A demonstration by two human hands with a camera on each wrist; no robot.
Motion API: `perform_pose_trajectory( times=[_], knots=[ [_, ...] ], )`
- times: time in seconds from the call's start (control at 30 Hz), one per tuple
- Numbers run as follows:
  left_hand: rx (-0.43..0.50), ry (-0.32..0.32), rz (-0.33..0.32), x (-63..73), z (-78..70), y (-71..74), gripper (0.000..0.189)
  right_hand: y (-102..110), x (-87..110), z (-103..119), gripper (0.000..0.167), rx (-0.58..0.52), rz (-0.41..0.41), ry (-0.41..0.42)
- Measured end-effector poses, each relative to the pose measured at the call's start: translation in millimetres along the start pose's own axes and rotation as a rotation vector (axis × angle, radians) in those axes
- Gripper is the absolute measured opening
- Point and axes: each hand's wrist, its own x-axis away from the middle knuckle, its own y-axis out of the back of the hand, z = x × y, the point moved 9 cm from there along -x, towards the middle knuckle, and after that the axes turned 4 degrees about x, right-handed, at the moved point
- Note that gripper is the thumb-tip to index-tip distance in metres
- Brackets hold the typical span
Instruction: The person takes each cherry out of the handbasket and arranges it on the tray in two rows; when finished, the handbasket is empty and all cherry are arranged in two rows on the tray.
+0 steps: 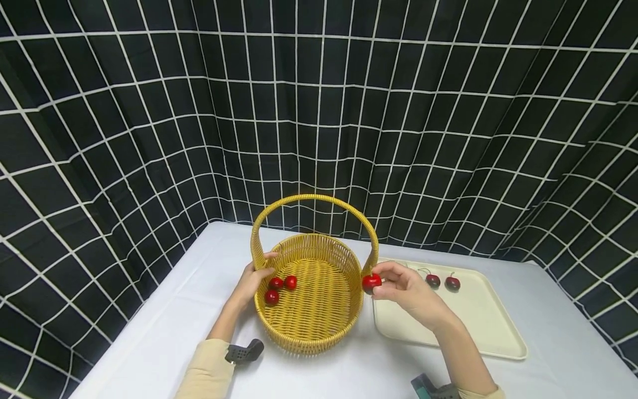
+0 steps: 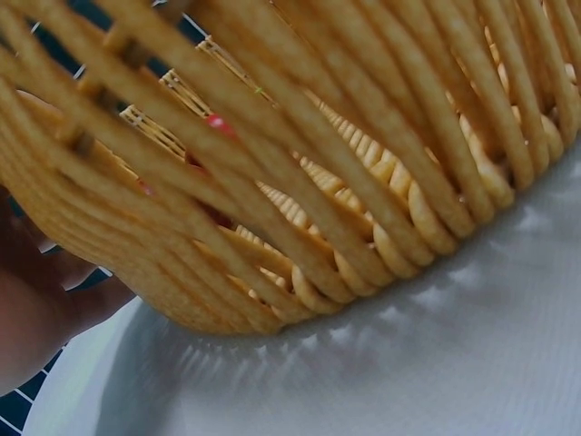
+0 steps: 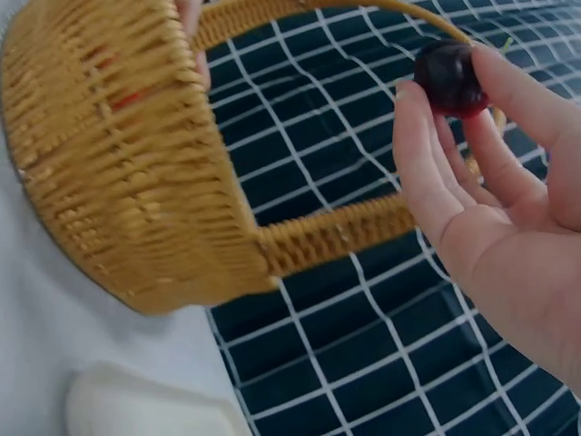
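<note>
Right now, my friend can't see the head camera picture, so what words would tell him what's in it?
The right hand pinches a cherry beside a yellow basket that the left hand holds by its rim. Three cherries lie in the basket, and two more on a cream tray.

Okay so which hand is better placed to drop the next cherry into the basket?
The right hand. It already pinches a cherry just outside the basket rim, so likely only a short move is needed. The left hand grips the rim on the far side, steadying the basket.

Right hand (image 1: 406,291) fingers (image 3: 427,168) pinch; left hand (image 1: 251,282) grips.
</note>
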Motion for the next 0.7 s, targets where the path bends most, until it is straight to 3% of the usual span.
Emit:
perform_pose_trajectory(
  times=[0.1, 0.23, 0.3, 0.57, 0.7],
  knots=[
    [0.003, 0.009, 0.002, 0.6, 1.9, -0.7, 0.045, 11, 3.7, 4, 0.024, -0.055, -0.011, 0.064],
    [-0.005, 0.006, -0.004, 0.5, 1.1, 0.6, 0.044, 23, 7.6, 11, 0.029, -0.174, -0.013, 0.173],
    [-0.005, 0.005, 0.000, 0.2, 0.2, 1.1, 0.044, 28, 7.8, 10, 0.030, -0.225, -0.030, 0.190],
    [0.002, 0.005, 0.014, 0.6, -0.4, 1.2, 0.045, 49, 3.9, -23, 0.021, -0.308, -0.208, 0.008],
    [0.010, 0.003, 0.015, 1.2, -0.2, 0.7, 0.044, 59, 2.1, -44, 0.020, -0.322, -0.245, -0.068]
  ],
)
